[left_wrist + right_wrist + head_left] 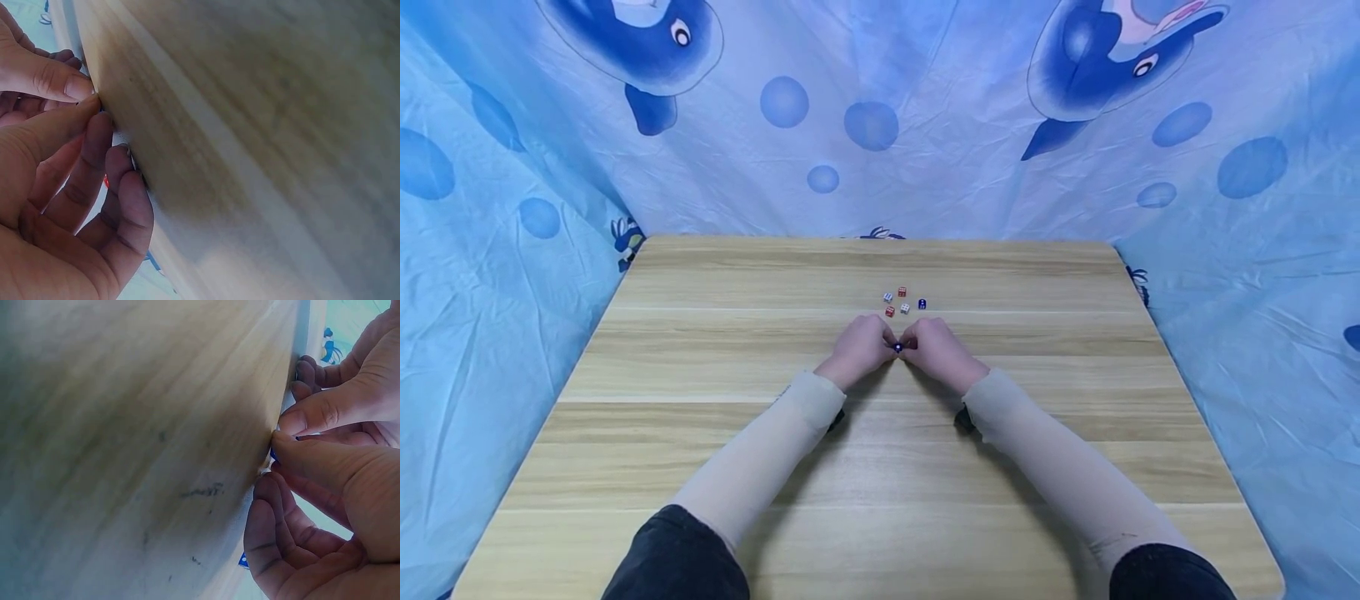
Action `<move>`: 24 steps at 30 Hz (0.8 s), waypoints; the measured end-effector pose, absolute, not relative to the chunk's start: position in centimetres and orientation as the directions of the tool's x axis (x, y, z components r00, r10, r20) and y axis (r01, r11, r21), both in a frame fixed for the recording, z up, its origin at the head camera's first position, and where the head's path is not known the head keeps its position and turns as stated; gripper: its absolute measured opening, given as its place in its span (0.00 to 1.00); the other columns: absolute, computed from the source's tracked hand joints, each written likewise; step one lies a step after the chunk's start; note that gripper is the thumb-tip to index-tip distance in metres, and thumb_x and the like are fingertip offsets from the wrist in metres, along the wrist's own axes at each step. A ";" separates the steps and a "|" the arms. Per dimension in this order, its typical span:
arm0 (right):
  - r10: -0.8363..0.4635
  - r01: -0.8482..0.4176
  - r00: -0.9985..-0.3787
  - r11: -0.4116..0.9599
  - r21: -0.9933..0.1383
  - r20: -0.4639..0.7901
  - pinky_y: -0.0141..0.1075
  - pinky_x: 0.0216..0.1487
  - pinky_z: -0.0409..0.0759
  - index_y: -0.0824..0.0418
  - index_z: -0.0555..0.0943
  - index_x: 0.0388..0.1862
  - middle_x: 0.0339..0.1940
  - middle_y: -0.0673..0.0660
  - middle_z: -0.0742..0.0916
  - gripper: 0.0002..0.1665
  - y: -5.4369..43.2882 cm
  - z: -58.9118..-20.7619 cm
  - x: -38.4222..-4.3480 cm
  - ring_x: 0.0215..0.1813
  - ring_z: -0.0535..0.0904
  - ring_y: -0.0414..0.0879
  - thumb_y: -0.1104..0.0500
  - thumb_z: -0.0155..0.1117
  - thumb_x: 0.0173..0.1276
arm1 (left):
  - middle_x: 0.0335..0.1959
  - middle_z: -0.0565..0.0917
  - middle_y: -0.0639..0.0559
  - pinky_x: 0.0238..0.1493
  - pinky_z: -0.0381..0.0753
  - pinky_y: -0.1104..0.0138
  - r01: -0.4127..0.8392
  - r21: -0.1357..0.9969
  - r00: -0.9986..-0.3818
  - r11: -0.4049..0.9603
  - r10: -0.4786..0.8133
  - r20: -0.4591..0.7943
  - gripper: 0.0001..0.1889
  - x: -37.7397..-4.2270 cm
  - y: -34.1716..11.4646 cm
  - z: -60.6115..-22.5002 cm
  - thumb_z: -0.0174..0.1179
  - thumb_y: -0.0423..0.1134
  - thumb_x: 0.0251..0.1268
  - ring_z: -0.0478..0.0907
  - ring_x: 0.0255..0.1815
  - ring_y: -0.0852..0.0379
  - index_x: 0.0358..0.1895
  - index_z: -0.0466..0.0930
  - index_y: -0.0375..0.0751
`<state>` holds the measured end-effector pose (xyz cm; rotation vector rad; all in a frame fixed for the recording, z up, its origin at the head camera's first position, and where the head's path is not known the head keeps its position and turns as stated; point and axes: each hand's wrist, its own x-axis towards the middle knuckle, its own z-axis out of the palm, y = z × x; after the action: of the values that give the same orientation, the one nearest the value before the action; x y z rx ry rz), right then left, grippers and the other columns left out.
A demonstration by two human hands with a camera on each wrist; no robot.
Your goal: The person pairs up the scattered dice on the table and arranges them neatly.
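Note:
A dark blue die (898, 347) sits between the fingertips of both hands at the middle of the table. My left hand (860, 348) and right hand (942, 353) pinch it from either side, thumb tips meeting in the wrist views. Only a blue sliver of the die (274, 454) shows in the right wrist view; fingers cover the rest. Just beyond the hands lie a red die (890, 312), another red die (902, 292), a white die (905, 308), a second white die (887, 297) and another blue die (922, 304).
The wooden table (715, 350) has its far edge against a blue curtain (925, 183) printed with dolphins and bubbles. More blue curtain hangs along both sides. A dark wrist-worn device (965, 420) shows below the right cuff.

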<state>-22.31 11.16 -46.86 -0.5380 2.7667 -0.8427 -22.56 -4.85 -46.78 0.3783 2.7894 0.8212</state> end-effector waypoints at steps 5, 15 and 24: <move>-0.402 -0.285 -0.912 0.763 -0.580 -0.081 0.39 0.43 0.81 0.61 0.90 0.39 0.32 0.52 0.88 0.04 11.2 -46.9 -22.3 0.36 0.83 0.45 0.65 0.75 0.65 | 0.36 0.89 0.53 0.45 0.81 0.62 0.180 0.561 -0.945 0.808 0.300 -0.129 0.03 -22.5 -5.0 -46.8 0.75 0.36 0.59 0.83 0.41 0.56 0.36 0.92 0.45; -0.335 -0.163 -0.936 0.689 -0.706 -0.111 0.41 0.35 0.84 0.65 0.86 0.53 0.34 0.56 0.88 0.17 13.6 -46.2 -23.3 0.32 0.84 0.48 0.60 0.74 0.67 | 0.41 0.89 0.52 0.51 0.80 0.59 0.183 0.569 -0.940 0.802 0.312 -0.137 0.05 -22.6 -5.0 -46.7 0.75 0.36 0.58 0.83 0.44 0.54 0.37 0.91 0.45; -0.241 -0.073 -0.964 0.637 -0.767 -0.109 0.41 0.33 0.83 0.64 0.82 0.62 0.33 0.57 0.86 0.26 16.4 -46.0 -25.9 0.34 0.84 0.53 0.56 0.75 0.67 | 0.42 0.89 0.51 0.54 0.79 0.58 0.175 0.571 -0.939 0.802 0.310 -0.149 0.06 -22.6 -5.1 -46.7 0.76 0.36 0.57 0.83 0.46 0.52 0.37 0.91 0.45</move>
<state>-25.86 16.36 -45.97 -0.2580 2.6564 -1.2313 -22.65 -5.10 -46.68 0.3765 2.7551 0.8395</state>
